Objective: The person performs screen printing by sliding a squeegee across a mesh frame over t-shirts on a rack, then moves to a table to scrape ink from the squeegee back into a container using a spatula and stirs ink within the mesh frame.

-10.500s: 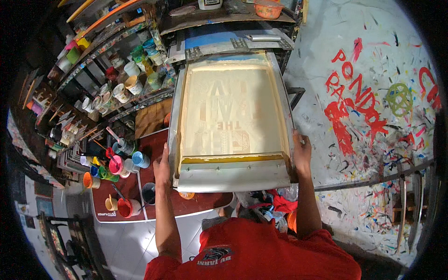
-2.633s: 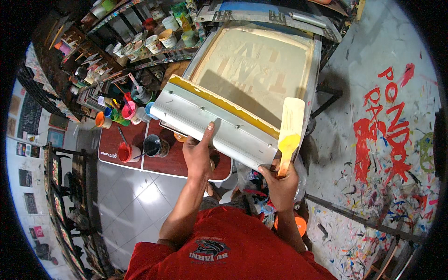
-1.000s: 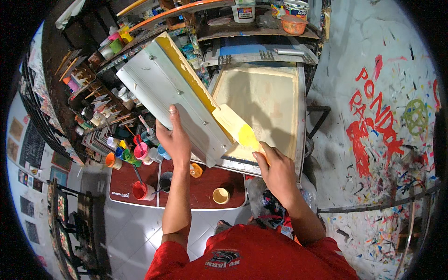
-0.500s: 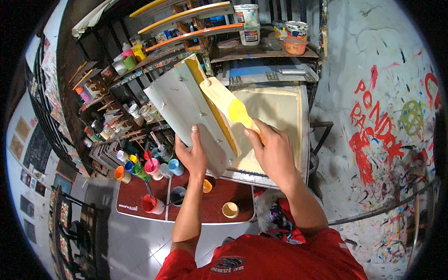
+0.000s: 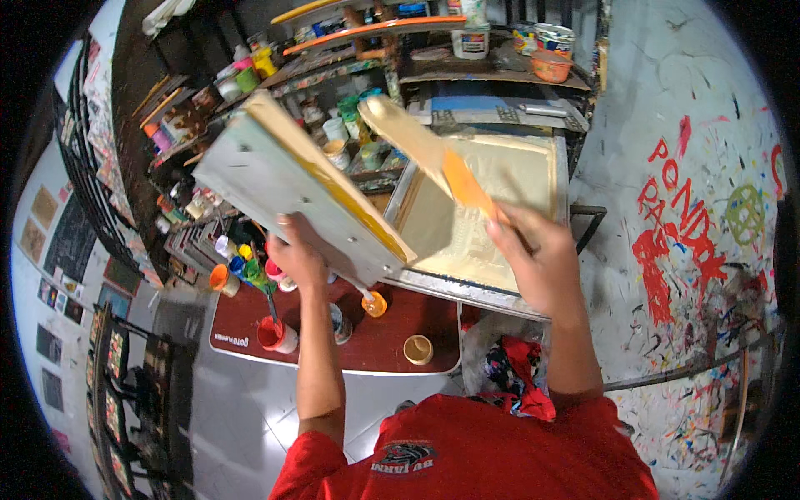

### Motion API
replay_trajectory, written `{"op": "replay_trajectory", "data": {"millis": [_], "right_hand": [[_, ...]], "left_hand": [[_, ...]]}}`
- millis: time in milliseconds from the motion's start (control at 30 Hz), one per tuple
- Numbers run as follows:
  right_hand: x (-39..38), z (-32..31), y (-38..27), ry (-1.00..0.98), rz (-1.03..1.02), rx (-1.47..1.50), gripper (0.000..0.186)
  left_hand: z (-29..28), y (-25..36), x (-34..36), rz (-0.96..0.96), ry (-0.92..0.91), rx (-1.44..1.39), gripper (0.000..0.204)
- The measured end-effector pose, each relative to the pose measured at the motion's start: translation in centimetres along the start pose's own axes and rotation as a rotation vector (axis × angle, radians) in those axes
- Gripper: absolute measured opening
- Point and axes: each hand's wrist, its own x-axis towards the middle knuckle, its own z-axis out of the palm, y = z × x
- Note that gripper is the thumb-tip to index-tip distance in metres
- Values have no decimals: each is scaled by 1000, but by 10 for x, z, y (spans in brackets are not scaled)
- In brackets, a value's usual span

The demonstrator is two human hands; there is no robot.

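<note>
Wooden-framed, the printing screen (image 5: 292,196) is held tilted up at left by the left hand (image 5: 296,258) gripping its near edge, while the right hand (image 5: 537,262) is clamped on a yellow-smeared spatula (image 5: 433,158) over the print board (image 5: 492,208), paint cups (image 5: 275,333) nearer.

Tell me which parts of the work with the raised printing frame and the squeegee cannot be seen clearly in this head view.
- Mesh side of the raised screen frame: faces away, hidden by the frame itself.
- Left hand fingers: hidden behind the frame edge.
- Squeegee handle: covered by the right hand.
- Print on the board: pale, partly hidden by squeegee and frame.
- Paint cups on the red table: contents too small to tell.
</note>
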Motion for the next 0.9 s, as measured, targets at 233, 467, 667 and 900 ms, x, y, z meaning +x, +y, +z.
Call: {"op": "replay_trajectory", "data": {"millis": [233,467,667,900], "right_hand": [[-87,14,52,-288,185,2,34],[-93,35,64,-378,122,-37,35],[-90,38,71,-416,147,-55,35],[-89,47,77,-410,111,-62,33]], "left_hand": [[-42,15,65,-215,47,-505,67],[-68,12,90,-132,-35,-540,66],[-63,18,89,-183,-16,-537,66],[-56,8,89,-155,11,-515,66]]}}
